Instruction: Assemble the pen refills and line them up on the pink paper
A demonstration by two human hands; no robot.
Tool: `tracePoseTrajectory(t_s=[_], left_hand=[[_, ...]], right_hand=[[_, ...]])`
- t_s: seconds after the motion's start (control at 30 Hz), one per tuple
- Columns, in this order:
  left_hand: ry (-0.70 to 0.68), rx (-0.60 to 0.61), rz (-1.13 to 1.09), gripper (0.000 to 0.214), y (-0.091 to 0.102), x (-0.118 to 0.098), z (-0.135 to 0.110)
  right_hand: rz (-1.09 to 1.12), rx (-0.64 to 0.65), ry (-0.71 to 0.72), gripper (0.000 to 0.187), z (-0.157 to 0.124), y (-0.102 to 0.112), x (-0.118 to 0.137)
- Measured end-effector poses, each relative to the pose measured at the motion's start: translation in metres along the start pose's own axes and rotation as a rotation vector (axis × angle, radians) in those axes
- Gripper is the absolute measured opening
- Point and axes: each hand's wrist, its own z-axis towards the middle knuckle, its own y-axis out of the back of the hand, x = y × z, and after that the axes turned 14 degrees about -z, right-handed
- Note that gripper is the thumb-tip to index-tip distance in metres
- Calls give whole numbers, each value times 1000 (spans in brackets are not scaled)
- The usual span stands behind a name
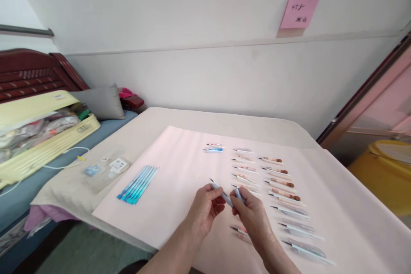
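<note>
My left hand (208, 203) is closed on a slim pale-blue pencil (225, 198), its dark pointed tip aimed up and to the left. A light-blue cap (238, 195) is pinched in the fingers of my right hand (252, 209), close beside the pencil's rear end. I cannot tell whether cap and pencil touch. Beyond my hands lie a blue pencil (213, 150) and a red-patterned one (215, 145). Partly behind my right wrist is another dark-tipped pencil (239, 230) with reddish markings.
Several pencils with caps beside them form a middle column (245, 168) and a right column with brown-topped caps (282, 183). Several blue pencils (139, 184) lie in a bundle at left, near a clear plastic bag (111, 175). A yellow box (48, 137) sits farther left.
</note>
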Motion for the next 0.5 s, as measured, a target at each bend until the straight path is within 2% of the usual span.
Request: tracePoseTrajectory(t_s=[0.13,0.3,0.43,0.5], left_hand=[[-6,-1,4,17,1,2,-1],[-39,-28,40,13,1,-1,0],[-51,-80,71,13,2,-1,3],[-14,-57,124,12,2,2,3]], right_hand=[[-58,35,-1,12,0,-3,-3],[-15,90,-20,13,2,-4,-5],[66,70,-138,26,5,-3,-6],[121,78,-206,30,5,-1,-6]])
